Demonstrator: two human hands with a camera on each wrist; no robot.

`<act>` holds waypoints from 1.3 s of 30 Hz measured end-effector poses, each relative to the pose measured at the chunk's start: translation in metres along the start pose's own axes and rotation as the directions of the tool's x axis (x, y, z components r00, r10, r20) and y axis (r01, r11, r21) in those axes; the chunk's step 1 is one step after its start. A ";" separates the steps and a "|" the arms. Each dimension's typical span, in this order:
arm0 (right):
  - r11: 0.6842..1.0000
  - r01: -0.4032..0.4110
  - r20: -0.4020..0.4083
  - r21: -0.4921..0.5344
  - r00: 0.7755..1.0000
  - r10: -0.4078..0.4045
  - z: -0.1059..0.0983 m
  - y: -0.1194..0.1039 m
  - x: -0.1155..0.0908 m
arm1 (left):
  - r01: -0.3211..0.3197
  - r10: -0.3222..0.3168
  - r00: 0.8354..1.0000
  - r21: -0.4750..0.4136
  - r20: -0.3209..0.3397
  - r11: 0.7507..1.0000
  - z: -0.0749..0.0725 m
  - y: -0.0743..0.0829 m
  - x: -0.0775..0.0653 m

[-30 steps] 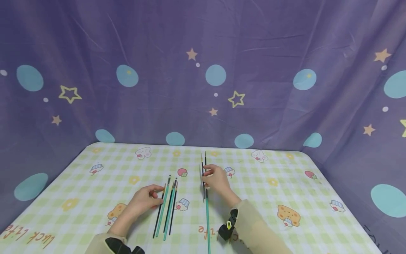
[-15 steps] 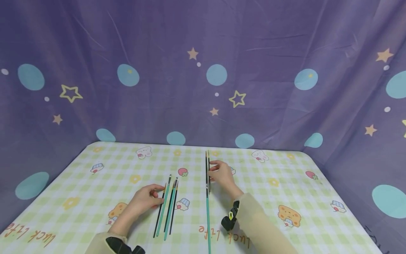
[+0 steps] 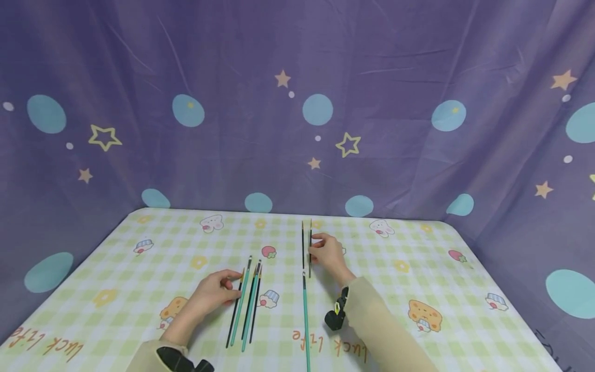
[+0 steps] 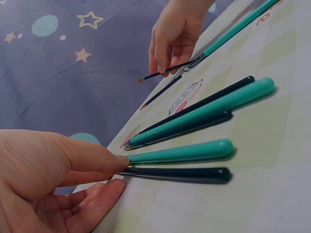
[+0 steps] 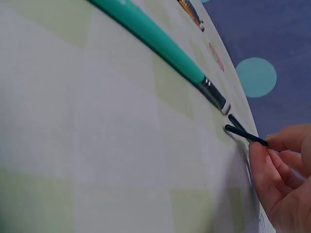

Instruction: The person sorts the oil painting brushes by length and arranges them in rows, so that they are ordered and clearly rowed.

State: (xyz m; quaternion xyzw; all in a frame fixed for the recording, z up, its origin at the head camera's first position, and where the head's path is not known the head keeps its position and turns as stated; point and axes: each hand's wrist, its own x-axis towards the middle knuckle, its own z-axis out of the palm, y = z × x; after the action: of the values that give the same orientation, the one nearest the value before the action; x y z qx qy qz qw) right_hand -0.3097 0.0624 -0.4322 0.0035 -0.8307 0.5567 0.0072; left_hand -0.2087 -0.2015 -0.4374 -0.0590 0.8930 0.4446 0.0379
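My right hand pinches a thin dark paintbrush near the far middle of the table, bristles pointing away. Just left of it, a second dark paintbrush lies parallel. Nearer to me is a teal paintbrush, its white-tipped end towards the dark pair. My left hand has its fingertips at the leftmost dark paintbrush of a loose group, whose handle comes out from between them. A teal paintbrush lies right beside those fingertips. More dark and teal paintbrushes overlap farther right in that group.
A checked cloth with printed cartoon figures covers the table. Behind the table's far edge hangs a purple curtain with stars and blue dots. Dark wrist devices sit at both sleeve cuffs.
My right hand has carried its dark paintbrush rightward and slightly away, from the left side of the lying dark one to its right side. My left hand has stayed in place.
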 end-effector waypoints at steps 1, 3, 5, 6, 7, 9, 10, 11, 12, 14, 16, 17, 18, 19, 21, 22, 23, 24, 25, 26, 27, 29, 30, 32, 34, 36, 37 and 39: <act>1.000 -0.001 0.000 -0.005 1.000 0.001 0.000 0.000 0.000 | 0.000 0.000 1.000 -0.001 0.001 1.000 0.000 0.000 0.000; 1.000 -0.007 -0.004 -0.019 1.000 0.007 0.000 0.001 0.002 | 0.003 -0.003 1.000 0.002 0.003 1.000 0.000 -0.001 0.001; 0.999 -0.002 -0.011 -0.033 1.000 0.001 0.000 0.001 0.003 | 0.005 -0.005 1.000 0.002 0.003 1.000 0.000 -0.002 0.001; 0.999 0.001 -0.014 -0.039 1.000 -0.001 0.001 0.001 0.004 | 0.006 -0.006 1.000 0.001 0.003 1.000 0.000 -0.002 0.001; 0.999 0.004 -0.018 -0.042 1.000 -0.004 0.001 0.002 0.005 | 0.007 -0.007 1.000 0.001 0.003 1.000 0.000 -0.002 0.001; 0.999 0.004 -0.025 -0.046 1.000 -0.005 0.001 0.002 0.006 | 0.012 -0.012 1.000 -0.004 0.000 1.000 0.000 -0.002 0.001; 0.999 0.007 -0.028 -0.047 1.000 -0.008 0.001 0.002 0.007 | 0.011 -0.011 1.000 -0.005 0.001 1.000 0.000 -0.001 0.001; 0.999 0.007 -0.032 -0.047 0.999 -0.008 0.001 0.002 0.008 | 0.011 -0.011 1.000 -0.005 0.002 1.000 0.000 -0.001 0.001; 0.999 0.007 -0.035 -0.046 0.999 -0.009 0.001 0.002 0.009 | 0.010 -0.010 1.000 -0.006 0.001 1.000 0.000 -0.001 0.001; 0.999 0.008 -0.038 -0.044 0.999 -0.010 0.001 0.003 0.010 | 0.010 -0.010 1.000 -0.008 0.000 1.000 0.000 -0.001 0.001; 0.999 0.006 -0.042 -0.043 0.999 -0.008 0.002 0.004 0.012 | 0.004 -0.004 1.000 -0.004 0.002 1.000 0.000 -0.001 0.000; 0.999 0.007 -0.044 -0.043 0.999 -0.009 0.002 0.004 0.012 | 0.005 -0.005 1.000 -0.003 0.002 1.000 0.000 0.000 0.000; 0.999 0.009 -0.045 -0.044 0.999 -0.011 0.002 0.004 0.013 | 0.006 -0.006 1.000 -0.001 0.003 1.000 0.000 0.000 0.000; 0.999 0.009 -0.047 -0.043 0.999 -0.011 0.002 0.004 0.013 | 0.007 -0.007 1.000 0.002 0.002 1.000 0.000 0.000 0.000; 0.999 0.013 -0.054 -0.050 0.998 -0.016 0.003 0.005 0.013 | 0.007 -0.007 1.000 0.007 0.004 1.000 0.000 0.001 0.000; 0.998 0.018 -0.056 -0.053 0.998 -0.021 0.003 0.005 0.013 | 0.009 -0.009 1.000 0.007 0.005 1.000 0.000 0.001 -0.001; 0.998 0.023 -0.059 -0.056 0.998 -0.026 0.003 0.004 0.013 | 0.011 -0.011 1.000 0.006 0.004 1.000 0.000 0.001 0.000; 0.998 0.021 -0.062 -0.061 0.998 -0.025 0.004 0.004 0.013 | 0.014 -0.014 1.000 0.006 0.003 1.000 0.000 0.001 0.000; 0.997 0.021 -0.065 -0.070 0.998 -0.025 0.004 0.004 0.013 | 0.018 -0.018 1.000 0.005 0.003 1.000 0.000 0.001 0.000; 0.996 0.021 -0.066 -0.084 0.997 -0.027 0.005 0.005 0.013 | 0.020 -0.020 1.000 0.005 0.004 1.000 0.000 0.001 0.000; 0.995 0.022 -0.067 -0.098 0.997 -0.028 0.005 0.005 0.013 | 0.022 -0.022 1.000 0.006 0.004 1.000 0.000 0.001 0.000; 0.991 0.028 -0.067 -0.132 0.997 -0.038 0.006 0.005 0.014 | 0.026 -0.026 1.000 0.008 0.004 1.000 -0.001 0.001 0.000; 0.989 0.030 -0.068 -0.147 0.997 -0.040 0.007 0.005 0.014 | 0.026 -0.026 1.000 0.009 0.004 1.000 -0.001 0.001 0.000; 0.984 0.039 -0.069 -0.172 0.996 -0.052 0.008 0.006 0.015 | 0.021 -0.021 1.000 0.007 0.006 1.000 -0.001 0.001 -0.001; 0.982 0.041 -0.071 -0.182 0.996 -0.055 0.008 0.005 0.016 | 0.019 -0.019 1.000 0.003 0.006 1.000 -0.001 0.001 -0.001; 0.982 0.036 -0.072 -0.186 0.996 -0.050 0.008 0.004 0.016 | 0.017 -0.017 1.000 0.001 0.005 1.000 -0.001 0.001 -0.001; 0.981 0.031 -0.070 -0.190 0.996 -0.045 0.008 0.004 0.016 | 0.017 -0.017 1.000 0.001 0.005 1.000 -0.001 0.001 -0.001; 0.980 0.027 -0.065 -0.198 0.997 -0.040 0.008 0.003 0.016 | 0.018 -0.018 1.000 0.001 0.004 1.000 0.000 0.001 0.000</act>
State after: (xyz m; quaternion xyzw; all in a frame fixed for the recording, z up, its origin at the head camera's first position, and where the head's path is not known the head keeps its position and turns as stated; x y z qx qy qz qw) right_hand -0.3259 0.0568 -0.4380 -0.0025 -0.8807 0.4715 0.0455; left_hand -0.2084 -0.2008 -0.4362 -0.0660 0.8925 0.4440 0.0439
